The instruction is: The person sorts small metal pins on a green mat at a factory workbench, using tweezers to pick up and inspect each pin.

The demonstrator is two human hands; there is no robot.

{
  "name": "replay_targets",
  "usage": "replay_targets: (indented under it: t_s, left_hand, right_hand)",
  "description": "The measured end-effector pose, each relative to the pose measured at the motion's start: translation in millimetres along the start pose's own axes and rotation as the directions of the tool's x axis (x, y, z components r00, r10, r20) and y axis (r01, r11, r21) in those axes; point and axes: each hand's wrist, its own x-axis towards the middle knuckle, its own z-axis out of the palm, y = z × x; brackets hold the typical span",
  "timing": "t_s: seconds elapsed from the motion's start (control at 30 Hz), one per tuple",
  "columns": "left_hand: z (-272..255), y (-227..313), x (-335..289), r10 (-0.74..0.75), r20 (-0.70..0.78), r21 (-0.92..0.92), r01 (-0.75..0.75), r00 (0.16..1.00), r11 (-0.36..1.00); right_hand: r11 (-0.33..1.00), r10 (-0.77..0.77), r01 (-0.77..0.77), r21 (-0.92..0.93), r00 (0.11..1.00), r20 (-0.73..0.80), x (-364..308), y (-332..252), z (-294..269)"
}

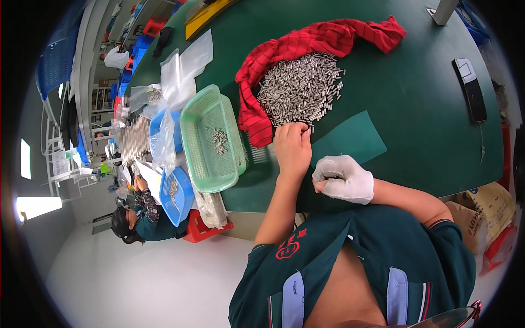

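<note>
Green mesh-sided basket (210,170) left of the work, roomy, with one small heap of short metal pins (219,141) lying near the middle of its floor. Main stock of metal cylinders (299,87) sits loose on the green tabletop (424,153), a broad pile curbed on its far and left sides by a rumpled red cloth (311,41) with dark stripes. Left hand (293,146), bare, at the pile's near edge: fingers bent and close together, tips among the pieces; cannot tell whether one is pinched. Right hand (343,179), white-gloved, apart from the pile, thumb and fingers curled toward each other; cannot tell if anything is held. Translucent green sheet (353,139) flat just beyond it. Beside the basket, a blue bin (178,212) holds a small patch of greyish pieces, too small to make out. Farther up, a blue tub (177,134) is partly covered by clear plastic bags (178,82); contents hidden.
</note>
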Motion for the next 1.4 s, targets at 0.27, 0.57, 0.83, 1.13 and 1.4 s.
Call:
replay_targets:
  t_s: [0.27,0.57,0.83,1.13,1.4]
  left_hand:
    - [1.1,-4.2,-2.2,0.025,-0.007,-0.002,-0.025,1.000,1.000]
    - [1.3,-2.3,-1.0,0.077,0.007,0.010,-0.077,0.997,0.997]
    - [-9.1,-4.2,-9.9,-0.051,0.042,-0.325,0.062,0.998,0.944]
    - [-27.8,5.3,-15.1,-0.095,0.165,-0.873,0.190,0.982,0.448]
    - [-34.6,11.6,-18.4,-0.082,0.154,-0.805,0.173,0.985,0.568]
  right_hand:
    - [0.997,0.044,-0.045,0.064,0.999,0.023,-0.3,2.9,-3.3]
    - [1.000,-0.006,0.006,-0.014,1.000,0.000,0.2,0.3,-0.9]
    - [0.998,-0.048,0.047,-0.031,0.999,-0.017,1.6,4.8,-0.4]
    - [0.994,-0.077,0.076,-0.075,0.997,-0.003,1.3,4.3,2.5]
    - [0.984,-0.126,0.126,-0.124,0.992,0.007,0.7,6.4,4.9]
